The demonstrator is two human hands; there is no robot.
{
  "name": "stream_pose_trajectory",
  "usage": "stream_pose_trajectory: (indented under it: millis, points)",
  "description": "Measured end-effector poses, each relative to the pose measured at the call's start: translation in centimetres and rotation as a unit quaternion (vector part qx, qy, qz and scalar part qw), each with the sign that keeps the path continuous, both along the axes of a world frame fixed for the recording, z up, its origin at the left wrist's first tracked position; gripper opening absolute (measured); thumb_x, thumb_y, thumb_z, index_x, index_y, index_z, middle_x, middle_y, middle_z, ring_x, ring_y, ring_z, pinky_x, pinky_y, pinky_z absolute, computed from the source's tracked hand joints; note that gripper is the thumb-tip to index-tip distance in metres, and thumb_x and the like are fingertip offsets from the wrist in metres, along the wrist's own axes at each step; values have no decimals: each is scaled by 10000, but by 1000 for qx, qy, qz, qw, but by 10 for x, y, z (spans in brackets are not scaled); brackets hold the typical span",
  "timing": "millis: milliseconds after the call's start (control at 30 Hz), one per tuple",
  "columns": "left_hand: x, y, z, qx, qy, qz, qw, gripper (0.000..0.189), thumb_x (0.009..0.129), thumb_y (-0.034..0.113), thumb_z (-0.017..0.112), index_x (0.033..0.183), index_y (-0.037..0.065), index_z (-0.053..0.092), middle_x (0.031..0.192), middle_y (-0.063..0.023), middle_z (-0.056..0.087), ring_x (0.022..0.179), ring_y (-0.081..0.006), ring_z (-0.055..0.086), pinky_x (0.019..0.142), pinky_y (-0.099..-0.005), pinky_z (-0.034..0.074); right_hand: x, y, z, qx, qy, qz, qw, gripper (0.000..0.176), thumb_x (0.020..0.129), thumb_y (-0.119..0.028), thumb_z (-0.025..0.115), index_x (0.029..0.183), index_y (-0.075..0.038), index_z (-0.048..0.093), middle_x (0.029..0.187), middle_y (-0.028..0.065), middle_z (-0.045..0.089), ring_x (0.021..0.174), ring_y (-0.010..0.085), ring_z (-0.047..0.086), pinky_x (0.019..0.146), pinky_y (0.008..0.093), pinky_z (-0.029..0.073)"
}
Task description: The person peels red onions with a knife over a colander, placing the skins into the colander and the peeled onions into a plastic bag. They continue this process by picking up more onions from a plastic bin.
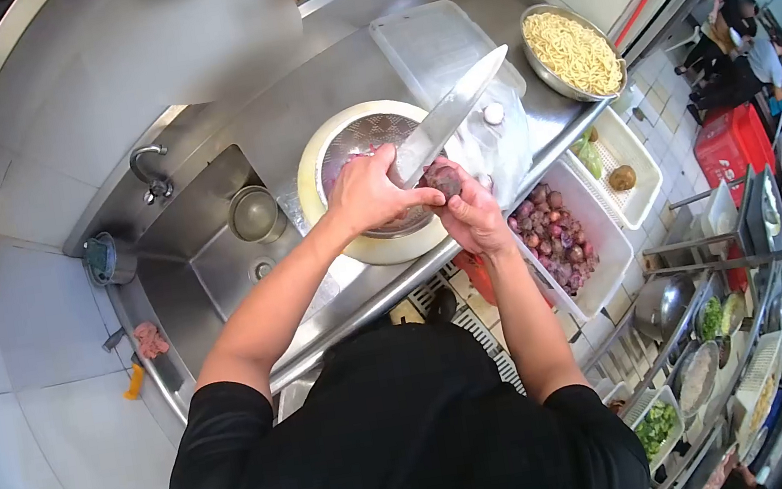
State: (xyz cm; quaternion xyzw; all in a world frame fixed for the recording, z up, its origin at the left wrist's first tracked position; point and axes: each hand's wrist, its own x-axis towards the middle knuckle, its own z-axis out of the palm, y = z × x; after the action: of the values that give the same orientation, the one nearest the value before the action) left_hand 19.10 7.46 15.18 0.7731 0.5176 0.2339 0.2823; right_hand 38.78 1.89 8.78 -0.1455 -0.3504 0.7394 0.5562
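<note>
My left hand is closed around the handle end of a large knife. Its broad blade points up and to the right, and the left thumb lies against a dark purple-red onion. That onion is gripped in the fingers of my right hand, with the blade's lower end touching or very near it. Both hands are over the right part of a cream-rimmed basin with a perforated metal colander inside. What lies in the colander is mostly hidden by my left hand.
Beside the basin are a clear plastic bag and a translucent lid. A bowl of noodles stands at the counter's end. Below right, a white crate holds small red onions. At left is a sink with a tap.
</note>
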Motion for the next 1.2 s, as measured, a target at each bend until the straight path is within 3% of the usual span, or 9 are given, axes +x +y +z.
stream_pose_trajectory:
  millis: [100,200,300,567,667,733,800,1033,1200]
  points:
    - [-24,-1,-2,-11,-16,0,1000,804,612,722,827,818,-21,600,654,-159,671,666,-300,710,640,-407,543,-29,-2,11,16,-33,-22,999,724,943,-193,703,1504,-11,284,1344,97,522,1207,213,535,1056,390,426]
    - [-37,-3,-1,-12,-22,15,1000,742,674,674,822,816,-22,608,627,-143,665,624,-249,708,623,-388,542,-46,-1,13,35,-69,-46,996,694,961,-210,683,1501,-25,287,1297,80,523,1160,201,547,1023,377,449]
    - [-40,-8,-3,-62,-168,26,983,716,674,669,819,763,-2,583,662,-140,632,622,-262,644,598,-387,494,-58,-4,17,71,-144,-97,982,681,971,-236,672,1499,-33,292,1292,72,508,1176,177,525,1028,344,436]
    - [-36,-8,-1,-35,-138,19,990,704,694,669,805,785,5,589,603,-106,589,570,-238,620,558,-382,476,-55,-6,32,125,-283,-162,937,650,992,-192,627,1510,-32,268,1317,85,498,1235,178,491,1078,317,384]
    - [-33,-3,15,-87,-166,-3,982,687,683,654,823,766,21,571,589,-97,579,547,-230,608,542,-378,468,-55,-6,31,125,-258,-152,946,618,997,-124,592,1518,-69,264,1328,88,490,1233,183,500,1078,318,394]
    - [-26,7,4,-27,-102,18,994,693,656,692,820,703,57,546,580,-91,621,551,-249,648,545,-383,496,-58,-9,35,64,-250,-145,955,624,957,16,522,1516,-113,278,1357,80,459,1252,179,489,1093,322,397]
    - [-20,8,3,-13,-96,26,995,702,674,693,803,731,39,555,615,-108,630,564,-271,652,550,-393,499,-54,-1,22,105,-249,-162,949,675,881,104,457,1506,-91,297,1378,85,428,1278,177,462,1100,316,383]
    - [21,6,-32,30,-130,80,988,710,801,688,704,773,-7,564,568,-136,555,528,-294,593,518,-436,428,-33,11,11,139,-270,-243,921,641,910,72,508,1507,-49,307,1372,94,468,1286,191,471,1109,331,375]
    - [29,5,-39,42,-118,43,991,623,868,620,680,840,1,617,571,-121,560,525,-281,577,529,-415,439,7,20,-2,92,-227,-110,963,589,936,53,533,1491,-32,354,1378,110,489,1284,194,481,1090,330,396]
